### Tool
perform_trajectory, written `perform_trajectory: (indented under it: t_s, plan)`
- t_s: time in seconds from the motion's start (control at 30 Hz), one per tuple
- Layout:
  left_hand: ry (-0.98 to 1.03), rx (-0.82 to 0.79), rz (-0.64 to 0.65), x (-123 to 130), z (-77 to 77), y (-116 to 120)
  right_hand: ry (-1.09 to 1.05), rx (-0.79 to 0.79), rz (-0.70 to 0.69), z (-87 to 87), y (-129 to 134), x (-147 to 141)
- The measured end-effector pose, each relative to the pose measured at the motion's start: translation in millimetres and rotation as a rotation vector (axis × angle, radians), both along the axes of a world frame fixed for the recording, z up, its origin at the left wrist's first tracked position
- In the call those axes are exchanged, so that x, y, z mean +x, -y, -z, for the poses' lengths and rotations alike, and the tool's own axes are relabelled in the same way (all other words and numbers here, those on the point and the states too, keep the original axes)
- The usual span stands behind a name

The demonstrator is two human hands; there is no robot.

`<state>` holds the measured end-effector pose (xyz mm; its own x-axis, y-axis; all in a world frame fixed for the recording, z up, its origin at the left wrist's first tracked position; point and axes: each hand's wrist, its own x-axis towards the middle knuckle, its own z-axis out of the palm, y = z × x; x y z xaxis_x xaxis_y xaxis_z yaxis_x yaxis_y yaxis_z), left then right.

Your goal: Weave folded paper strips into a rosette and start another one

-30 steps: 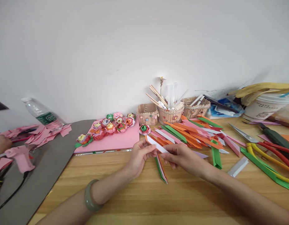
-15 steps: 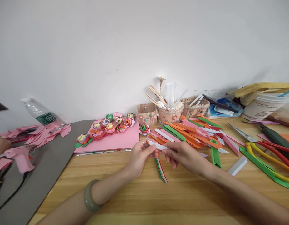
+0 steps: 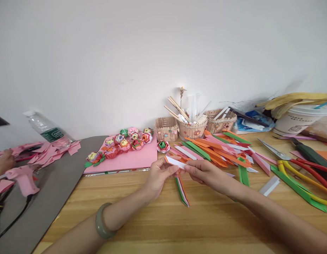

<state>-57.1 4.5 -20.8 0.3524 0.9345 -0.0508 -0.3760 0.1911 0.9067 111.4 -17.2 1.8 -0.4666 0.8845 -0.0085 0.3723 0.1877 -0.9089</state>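
Left hand — grip pinched on near side of white folded paper strip. Right hand — grip pinching its right end. Strip held between both hands, above wooden surface. Green-white-orange folded bundle slants out below fingers; cannot tell whether held or resting. Beyond right hand, heap of folded paper strips; scissors right of heap. Paper flowers on pink paper, left.

A green-labelled bottle stands near the wall, a lidded cup at far right
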Motion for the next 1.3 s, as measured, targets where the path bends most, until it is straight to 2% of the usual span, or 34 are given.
perform_trajectory:
  t_s: [0.3,0.53,0.9,1.03,1.2,1.3]
  plan:
    - [0.056,-0.008,-0.052,-2.2,-0.2,0.1,-0.091,-0.135,-0.053,-0.9,4.0,-2.9]
    - [0.078,-0.007,-0.094,-3.6,0.0,-0.2,-0.024,-0.147,0.010,-4.2,3.9,-1.9]
    - [-0.025,-0.011,-0.166,-2.1,0.3,-2.4,0.191,0.128,0.141,-3.4,1.5,1.8]
    - [-0.015,-0.025,-0.234,-3.6,1.5,-4.9,0.256,0.203,0.239,-2.4,0.1,7.6]
    - [-0.017,-0.041,-0.277,-4.7,3.9,-7.2,0.202,0.370,0.468,-9.6,-2.5,17.2]
    - [-0.030,-0.040,-0.242,-3.4,4.0,-5.5,0.132,0.388,0.452,-9.7,-1.1,12.1]
